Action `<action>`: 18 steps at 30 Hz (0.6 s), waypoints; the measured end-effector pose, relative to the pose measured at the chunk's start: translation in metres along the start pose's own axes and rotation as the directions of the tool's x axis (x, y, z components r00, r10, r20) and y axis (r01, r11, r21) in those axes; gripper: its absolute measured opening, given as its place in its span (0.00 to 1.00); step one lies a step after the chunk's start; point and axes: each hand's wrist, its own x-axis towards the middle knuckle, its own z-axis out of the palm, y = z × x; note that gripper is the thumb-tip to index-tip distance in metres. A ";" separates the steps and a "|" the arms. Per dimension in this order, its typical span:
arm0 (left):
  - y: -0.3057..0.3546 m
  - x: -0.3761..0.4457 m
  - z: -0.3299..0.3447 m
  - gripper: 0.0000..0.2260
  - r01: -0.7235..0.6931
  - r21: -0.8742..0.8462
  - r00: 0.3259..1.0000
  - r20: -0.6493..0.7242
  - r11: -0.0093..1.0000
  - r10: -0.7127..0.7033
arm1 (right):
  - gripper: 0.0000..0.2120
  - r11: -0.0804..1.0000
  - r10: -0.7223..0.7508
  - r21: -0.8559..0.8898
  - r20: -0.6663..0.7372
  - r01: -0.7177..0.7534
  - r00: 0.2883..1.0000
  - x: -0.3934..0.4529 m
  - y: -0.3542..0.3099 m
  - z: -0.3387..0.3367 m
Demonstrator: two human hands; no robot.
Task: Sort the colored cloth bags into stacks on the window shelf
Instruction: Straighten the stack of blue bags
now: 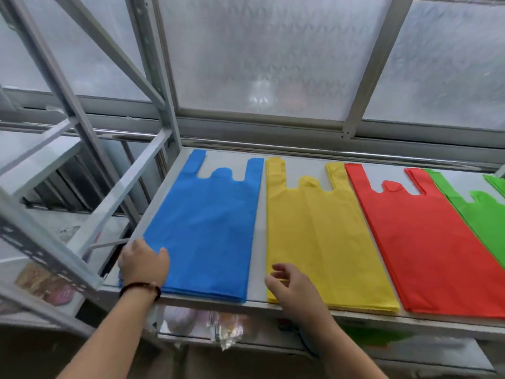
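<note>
On the window shelf (261, 222), four flat stacks of cloth bags lie side by side, handles toward the frosted window (273, 58). Landmark: yellow stack (322, 236), roughly mid-shelf. Blue stack (207, 228) just left of yellow, narrow strip of bare shelf between them, not touching. Red stack (426, 242) just right of yellow, edges close near the handles. Green stack (483, 214) further right of yellow, beyond red, partly cut by the frame edge; its left edge seems to tuck under or against red, hard to tell.

Left hand (144, 263) rests on the near-left corner of the blue stack, well left of yellow; fingers relaxed and slightly spread, laid flat on the cloth, thumb on top of the fabric, not pinching it. Dark bead bracelet (140, 288) on that wrist.

Right hand (289, 285) sits at the near-left corner of yellow, over the front edge; fingers loosely curled and apart, gripping nothing, fingertips just above or brushing the cloth.

Grey metal rack frame (82, 160) stands left of the blue stack, far from yellow. Below the shelf front, under yellow's left side, blurred packets (224, 329) on a lower level.
</note>
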 end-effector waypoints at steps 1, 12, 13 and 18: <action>-0.006 0.017 -0.003 0.25 0.025 0.050 0.999 0.027 0.998 -0.026 | 0.22 1.000 0.007 -0.004 0.031 -0.007 0.999 0.009 -0.013 0.016; -0.037 0.084 -0.012 0.19 -0.105 0.358 0.924 0.381 0.928 -0.042 | 0.07 0.901 0.393 0.245 -0.109 -0.359 0.913 0.068 -0.048 0.083; -0.037 0.087 -0.013 0.17 -0.123 0.353 0.913 0.406 0.928 -0.033 | 0.10 0.898 0.414 0.219 -0.126 -0.382 0.902 0.069 -0.049 0.084; -0.030 0.095 -0.012 0.13 -0.185 0.213 0.835 0.549 0.959 0.039 | 0.10 0.881 0.449 0.185 -0.045 -0.434 0.892 0.069 -0.054 0.085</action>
